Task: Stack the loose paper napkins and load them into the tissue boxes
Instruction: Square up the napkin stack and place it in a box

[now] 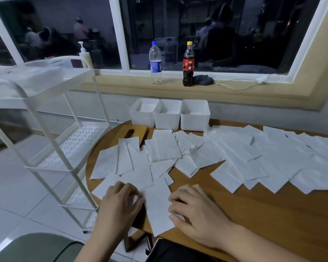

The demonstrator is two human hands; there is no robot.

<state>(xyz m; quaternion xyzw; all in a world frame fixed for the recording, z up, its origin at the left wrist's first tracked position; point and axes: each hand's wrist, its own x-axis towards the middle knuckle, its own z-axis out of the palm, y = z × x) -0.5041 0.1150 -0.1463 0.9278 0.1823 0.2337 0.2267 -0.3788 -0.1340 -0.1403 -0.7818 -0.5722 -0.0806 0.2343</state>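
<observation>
Round wooden table [235, 214] under a dark window, strewn with loose napkins [235, 156]. Left hand [119, 203] and right hand [195, 210] flanking one napkin [157, 208] at the near edge, fingers curled, pinching its sides. Best squared edge to edge before stacking. Three white boxes [168, 115] waiting at the far edge.

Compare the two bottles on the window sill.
The clear bottle has a blue cap and blue label; the dark bottle has a yellow cap and red label. The clear bottle looks nearly empty, while the dark bottle looks mostly full of dark liquid. The clear bottle stands left of the dark one. Both are upright and capped.
</observation>
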